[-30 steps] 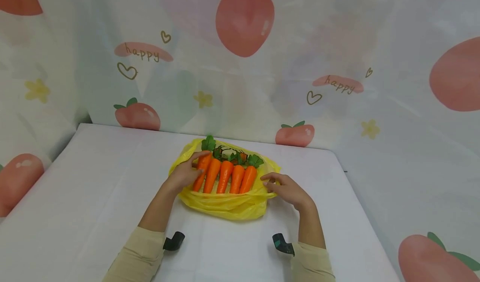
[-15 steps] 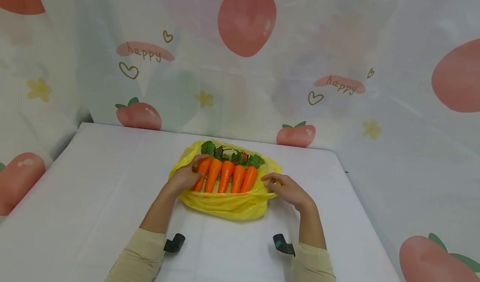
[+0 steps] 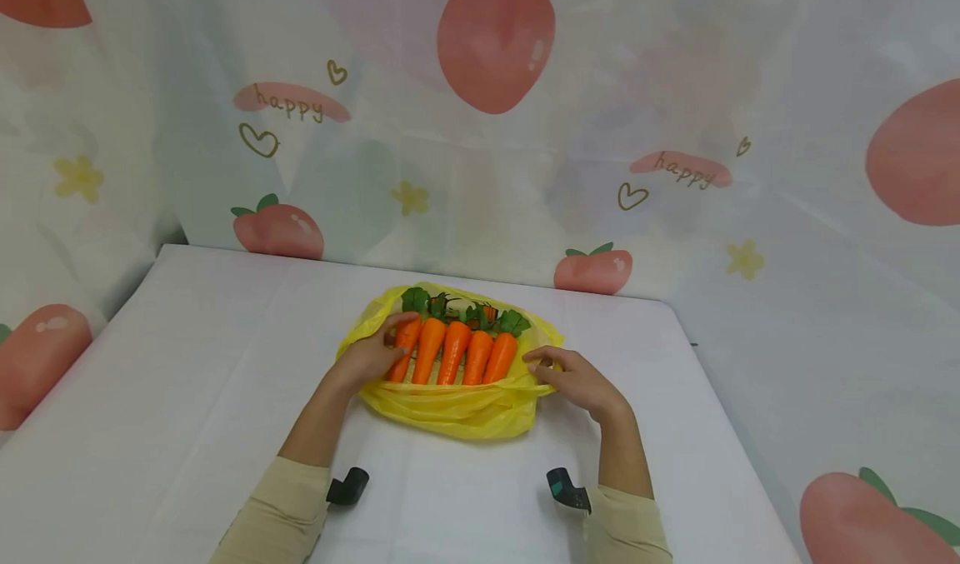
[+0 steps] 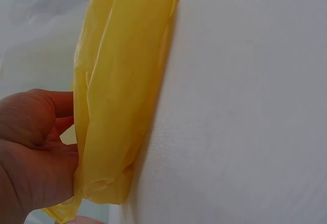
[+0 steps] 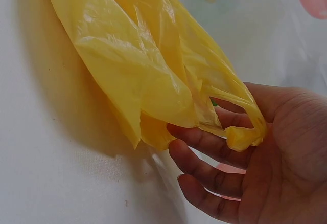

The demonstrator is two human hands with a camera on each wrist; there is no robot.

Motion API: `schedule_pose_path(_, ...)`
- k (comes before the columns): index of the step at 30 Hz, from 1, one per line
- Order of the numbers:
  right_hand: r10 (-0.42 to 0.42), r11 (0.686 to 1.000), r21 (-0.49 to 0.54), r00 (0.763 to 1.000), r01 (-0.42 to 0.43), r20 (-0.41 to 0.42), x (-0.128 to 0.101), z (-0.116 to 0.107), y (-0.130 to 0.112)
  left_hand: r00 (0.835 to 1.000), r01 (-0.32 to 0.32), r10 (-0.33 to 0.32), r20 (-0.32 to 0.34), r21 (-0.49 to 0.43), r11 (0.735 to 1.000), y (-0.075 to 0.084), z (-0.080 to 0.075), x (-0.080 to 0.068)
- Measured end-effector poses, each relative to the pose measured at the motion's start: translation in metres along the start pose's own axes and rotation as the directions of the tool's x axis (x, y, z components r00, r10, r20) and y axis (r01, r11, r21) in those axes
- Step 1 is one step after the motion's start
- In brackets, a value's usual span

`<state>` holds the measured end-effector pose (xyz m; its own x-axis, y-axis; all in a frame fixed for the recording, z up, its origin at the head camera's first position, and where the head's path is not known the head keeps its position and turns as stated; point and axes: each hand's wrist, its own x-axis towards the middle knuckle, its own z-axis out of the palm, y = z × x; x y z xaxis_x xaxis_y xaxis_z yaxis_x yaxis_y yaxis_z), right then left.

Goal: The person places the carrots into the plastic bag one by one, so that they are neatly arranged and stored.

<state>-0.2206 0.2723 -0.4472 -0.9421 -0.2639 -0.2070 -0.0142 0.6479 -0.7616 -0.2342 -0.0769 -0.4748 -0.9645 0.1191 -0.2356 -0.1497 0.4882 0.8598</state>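
A yellow plastic bag [image 3: 457, 412] lies with its mouth spread, as the head view shows. Several orange carrots [image 3: 454, 349] with green leafy tops lie side by side in it. My left hand [image 3: 367, 357] reaches over the bag's left edge, thumb and fingers about the leftmost carrot [image 3: 403, 352]; in the left wrist view the bag's side hides its fingertips. At the right edge, my right hand [image 3: 579, 381] holds the bag's handle [image 5: 245, 138], which loops between the thumb and the curled fingers.
Behind the carrot tops, inside the bag, is a dark-and-orange patterned patch [image 3: 480, 312], partly hidden by leaves. The bag rests on a white-covered table [image 3: 247, 397]. A fruit-printed curtain [image 3: 480, 181] stands along the back. Black wrist mounts [image 3: 348, 487] stick out from the sleeves.
Over the last second the leftmost carrot and my left hand's fingers have sunk slightly toward the bag's inside, beside the other carrots. My right hand has stayed at the handle.
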Motion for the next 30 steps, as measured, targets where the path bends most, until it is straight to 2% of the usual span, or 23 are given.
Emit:
schedule_pose_path(9, -0.004, 1.000, -0.002, 1.000, 0.004, 0.000, -0.002, -0.001, -0.002, 1.000, 0.013, -0.013, 0.011, 0.028, 1.000, 0.003, -0.001, 0.000)
schedule_pose_path(22, -0.015, 1.000, -0.006, 1.000, 0.015, 0.007, -0.004, -0.002, -0.004, 1.000, -0.003, 0.003, -0.005, 0.044, 0.999, 0.003, -0.002, -0.001)
schedule_pose_path(30, -0.025, 1.000, -0.007, 1.000, 0.025, 0.012, -0.004, -0.004, -0.007, 0.997, -0.052, 0.055, -0.052, 0.055, 0.997, 0.013, -0.005, -0.009)
